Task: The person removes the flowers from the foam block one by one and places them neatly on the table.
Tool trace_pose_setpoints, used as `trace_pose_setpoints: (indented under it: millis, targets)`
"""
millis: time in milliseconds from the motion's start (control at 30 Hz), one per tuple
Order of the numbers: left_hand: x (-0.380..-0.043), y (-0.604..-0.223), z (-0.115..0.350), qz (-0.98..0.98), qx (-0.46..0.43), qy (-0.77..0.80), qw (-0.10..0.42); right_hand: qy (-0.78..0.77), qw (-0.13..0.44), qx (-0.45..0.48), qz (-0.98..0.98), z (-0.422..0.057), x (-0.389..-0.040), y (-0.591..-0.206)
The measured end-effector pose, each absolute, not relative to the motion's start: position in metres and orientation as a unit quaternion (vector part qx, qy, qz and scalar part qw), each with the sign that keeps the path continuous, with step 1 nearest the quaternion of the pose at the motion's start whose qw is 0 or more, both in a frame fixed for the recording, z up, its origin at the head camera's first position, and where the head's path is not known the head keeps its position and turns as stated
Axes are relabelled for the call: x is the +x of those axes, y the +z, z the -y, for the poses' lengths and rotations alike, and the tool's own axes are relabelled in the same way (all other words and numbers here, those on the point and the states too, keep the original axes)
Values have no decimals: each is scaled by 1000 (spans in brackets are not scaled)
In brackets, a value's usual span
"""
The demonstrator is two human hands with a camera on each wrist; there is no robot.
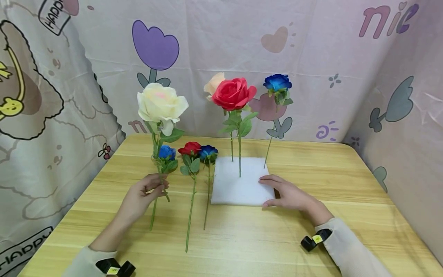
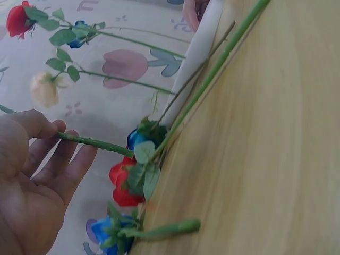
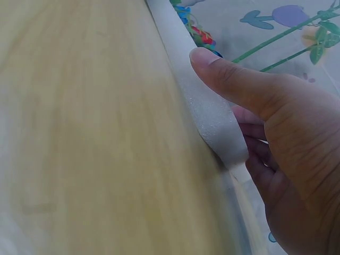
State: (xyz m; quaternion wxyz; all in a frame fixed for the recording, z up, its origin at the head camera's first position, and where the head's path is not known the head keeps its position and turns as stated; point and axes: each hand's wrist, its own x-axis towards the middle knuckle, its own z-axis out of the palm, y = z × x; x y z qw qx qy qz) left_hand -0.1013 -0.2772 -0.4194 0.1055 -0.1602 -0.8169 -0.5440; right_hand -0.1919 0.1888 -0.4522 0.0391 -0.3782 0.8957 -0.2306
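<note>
My left hand [image 1: 143,194] pinches the green stem [image 2: 98,143] of a large cream rose [image 1: 162,104], holding it upright above the left of the table. At the right edge of a white foam block [image 1: 242,192], my right hand [image 1: 290,194] grips the side, thumb [image 3: 228,74] at the near corner and fingers behind. Standing in the foam are a red rose [image 1: 235,94], a peach rose [image 1: 213,85] partly hidden behind it, and a blue rose [image 1: 277,83] leaning right.
Between the left hand and the foam lie a red rose [image 1: 190,149] and a dark blue rose [image 1: 209,151], stems toward me. Another blue rose [image 1: 167,152] lies behind the cream rose's stem. A printed cloth [image 1: 221,38] hangs behind the wooden table [image 1: 249,246].
</note>
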Motion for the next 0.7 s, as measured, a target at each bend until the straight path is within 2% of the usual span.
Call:
trace_pose_setpoints:
  millis: [400, 700]
  targets:
    - [-95, -425, 302, 827, -130, -528, 142, -229, 37, -379, -896, -189, -192, -452]
    - [-91, -425, 317, 856, -75, -485, 162, -230, 33, -381, -895, -189, -192, -453]
